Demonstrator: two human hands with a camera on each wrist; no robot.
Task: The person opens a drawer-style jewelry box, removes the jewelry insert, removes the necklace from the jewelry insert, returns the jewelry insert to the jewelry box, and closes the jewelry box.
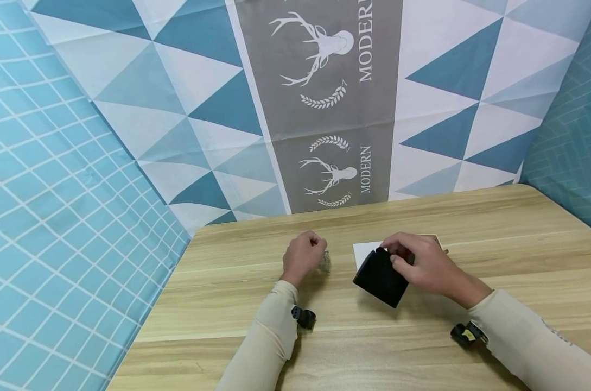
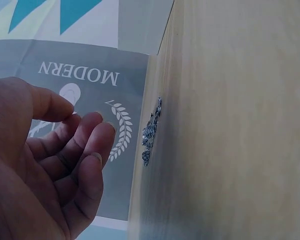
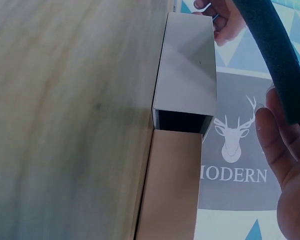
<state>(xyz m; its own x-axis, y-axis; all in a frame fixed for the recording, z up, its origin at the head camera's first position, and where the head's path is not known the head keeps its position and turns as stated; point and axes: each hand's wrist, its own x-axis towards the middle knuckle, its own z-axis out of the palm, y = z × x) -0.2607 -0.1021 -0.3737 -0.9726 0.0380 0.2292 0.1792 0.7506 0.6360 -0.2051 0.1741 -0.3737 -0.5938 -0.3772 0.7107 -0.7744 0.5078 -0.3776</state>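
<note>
Pinching one black square pad point(image 1: 383, 279) with the right hand point(image 1: 424, 263), right of the head frame's centre. At mid-frame, curling the left hand point(image 1: 302, 255) loosely, apart from one silvery chain point(image 2: 148, 134). Behind the pad, one white box point(image 3: 187, 65); by its dark open edge, one brown box part point(image 3: 172, 185). At bottom centre, room for moving above the tabletop point(image 1: 344, 353).

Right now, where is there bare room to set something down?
The table is bare left of the left sleeve and between it and the right sleeve. Crowded: around the silvery item, and the white box where the right hand holds the black pad.
</note>
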